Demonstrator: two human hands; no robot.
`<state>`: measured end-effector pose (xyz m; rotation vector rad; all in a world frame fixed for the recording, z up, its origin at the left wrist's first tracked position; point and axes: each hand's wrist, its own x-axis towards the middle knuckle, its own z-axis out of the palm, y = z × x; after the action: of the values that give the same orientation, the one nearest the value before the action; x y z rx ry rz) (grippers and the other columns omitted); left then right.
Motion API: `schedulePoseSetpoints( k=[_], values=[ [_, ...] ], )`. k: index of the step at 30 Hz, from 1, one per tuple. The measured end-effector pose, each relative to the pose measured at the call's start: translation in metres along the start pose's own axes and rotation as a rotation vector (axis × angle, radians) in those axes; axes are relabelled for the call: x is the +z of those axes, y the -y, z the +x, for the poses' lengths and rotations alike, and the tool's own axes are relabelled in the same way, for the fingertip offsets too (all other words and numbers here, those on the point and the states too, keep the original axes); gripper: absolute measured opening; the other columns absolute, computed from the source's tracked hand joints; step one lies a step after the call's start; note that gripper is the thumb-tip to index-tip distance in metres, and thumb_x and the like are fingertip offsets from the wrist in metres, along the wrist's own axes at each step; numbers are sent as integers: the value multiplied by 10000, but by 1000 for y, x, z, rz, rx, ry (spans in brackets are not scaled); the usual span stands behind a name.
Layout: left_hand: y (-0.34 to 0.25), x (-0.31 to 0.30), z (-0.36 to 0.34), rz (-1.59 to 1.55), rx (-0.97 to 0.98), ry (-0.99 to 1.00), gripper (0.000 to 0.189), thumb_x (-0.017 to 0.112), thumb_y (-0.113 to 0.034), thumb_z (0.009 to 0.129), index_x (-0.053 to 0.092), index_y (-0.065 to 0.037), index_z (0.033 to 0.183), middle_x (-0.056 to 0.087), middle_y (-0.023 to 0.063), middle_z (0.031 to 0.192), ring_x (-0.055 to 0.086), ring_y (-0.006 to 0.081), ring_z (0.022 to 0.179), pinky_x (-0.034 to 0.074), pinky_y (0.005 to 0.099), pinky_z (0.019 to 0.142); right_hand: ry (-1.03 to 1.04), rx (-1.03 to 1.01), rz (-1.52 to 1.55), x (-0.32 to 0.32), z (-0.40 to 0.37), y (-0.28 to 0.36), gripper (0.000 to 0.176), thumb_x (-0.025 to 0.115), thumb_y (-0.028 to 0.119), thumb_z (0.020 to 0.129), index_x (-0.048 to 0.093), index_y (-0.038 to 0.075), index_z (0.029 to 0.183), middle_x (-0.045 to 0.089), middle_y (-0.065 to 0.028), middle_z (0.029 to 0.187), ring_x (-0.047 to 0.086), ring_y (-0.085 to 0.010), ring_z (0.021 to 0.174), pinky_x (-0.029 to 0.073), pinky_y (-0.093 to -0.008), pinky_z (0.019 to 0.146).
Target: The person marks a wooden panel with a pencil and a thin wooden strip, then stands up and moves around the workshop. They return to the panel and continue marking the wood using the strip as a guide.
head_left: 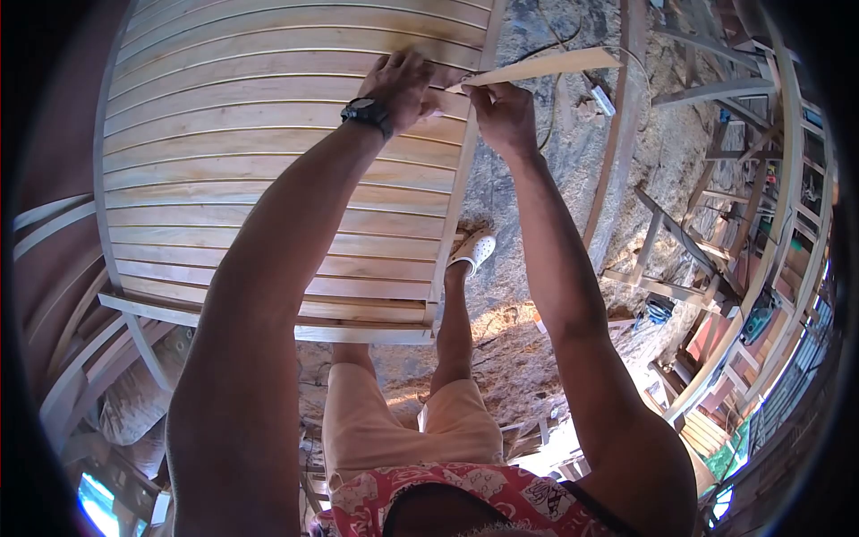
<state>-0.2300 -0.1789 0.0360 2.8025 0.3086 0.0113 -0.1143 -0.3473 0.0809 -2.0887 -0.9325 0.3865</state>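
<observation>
A large slatted wooden panel (268, 188) in a pale frame lies in front of me. My left hand (403, 89), with a dark watch (367, 114) at the wrist, rests on the slats near the panel's right edge. Its fingers are bent, and what lies beneath them is hidden. My right hand (504, 116) pinches the near end of a thin, pale wooden strip (559, 63) just beyond that edge. The strip points to the right and widens toward its far end.
Wooden frames and beams (725, 89) stand along the right. A small white object (602, 100) lies on the rough ground (573, 170). My foot in a white clog (475, 251) is beside the panel's lower right edge. Curved boards (63, 215) are at the left.
</observation>
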Motion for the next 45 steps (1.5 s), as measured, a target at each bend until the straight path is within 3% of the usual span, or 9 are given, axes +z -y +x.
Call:
schedulePoseSetpoints(
  k=[14, 19, 22, 26, 27, 29, 31, 37, 45],
  values=[
    [-12, 11, -5, -70, -55, -80, 576, 771, -422, 845, 654, -107, 1313, 567, 70, 1333, 482, 297, 1331, 372, 445, 1154, -10, -21, 66, 6, 2, -2, 188, 717, 67, 939, 730, -18, 1106, 787, -161, 1024, 774, -235, 1001, 603, -324, 850],
    [-27, 21, -19, -61, -107, -310, 271, 784, -323, 847, 755, -156, 1058, 627, 95, 1269, 547, 319, 1240, 453, 490, 1028, -37, -70, 39, 0, 3, 4, 139, 681, 127, 945, 753, 25, 1007, 774, -185, 929, 777, -326, 895, 602, -394, 767],
    [-34, 24, -19, -121, -154, -184, 164, 760, -299, 869, 780, -173, 971, 630, 70, 1254, 556, 301, 1227, 435, 490, 1040, 28, -25, 37, -5, 7, 5, 135, 677, 114, 941, 755, 24, 1005, 770, -194, 922, 778, -319, 872, 599, -395, 755],
    [-21, 37, -29, -270, -127, -93, 166, 699, -318, 905, 745, -179, 984, 623, 58, 1270, 522, 287, 1294, 377, 503, 1101, -58, -113, 38, -25, 9, 27, 132, 673, 108, 943, 756, 23, 1001, 770, -186, 905, 779, -311, 857, 597, -380, 748],
    [-17, 42, -33, -191, -59, -198, 199, 703, -337, 908, 733, -188, 1037, 608, 51, 1283, 511, 285, 1303, 374, 518, 1092, -59, -111, 37, -27, 6, 26, 132, 673, 108, 943, 756, 23, 1001, 770, -186, 905, 779, -311, 857, 597, -380, 748],
    [-20, 33, -36, -114, 11, -301, 240, 706, -356, 911, 720, -196, 1090, 594, 45, 1295, 499, 283, 1312, 371, 534, 1083, -10, -96, 15, -31, 0, 26, 212, 711, 180, 968, 763, 2, 1070, 790, -134, 923, 761, -176, 870, 565, -303, 776],
    [-20, 21, -40, -63, -6, -33, 353, 740, -418, 893, 692, -206, 1171, 542, 28, 1374, 445, 284, 1360, 342, 581, 1088, 1, -73, 7, -31, -12, 30, 202, 718, 171, 959, 766, 5, 1064, 789, -139, 927, 766, -194, 883, 569, -316, 782],
    [-23, 4, -42, -87, -62, 82, 568, 807, -495, 835, 676, -260, 1336, 495, 8, 1398, 413, 265, 1387, 317, 623, 1083, 15, -24, -3, -19, -30, 25, 177, 737, 136, 928, 776, 17, 1052, 787, -163, 962, 775, -245, 928, 575, -346, 815],
    [-24, 0, -42, -114, -66, 107, 547, 811, -491, 832, 705, -242, 1307, 504, 19, 1418, 410, 276, 1395, 303, 610, 1101, -19, -32, 38, -12, -34, 23, 156, 747, 115, 922, 782, 32, 1050, 790, -150, 979, 772, -248, 925, 573, -347, 830]
  ],
)
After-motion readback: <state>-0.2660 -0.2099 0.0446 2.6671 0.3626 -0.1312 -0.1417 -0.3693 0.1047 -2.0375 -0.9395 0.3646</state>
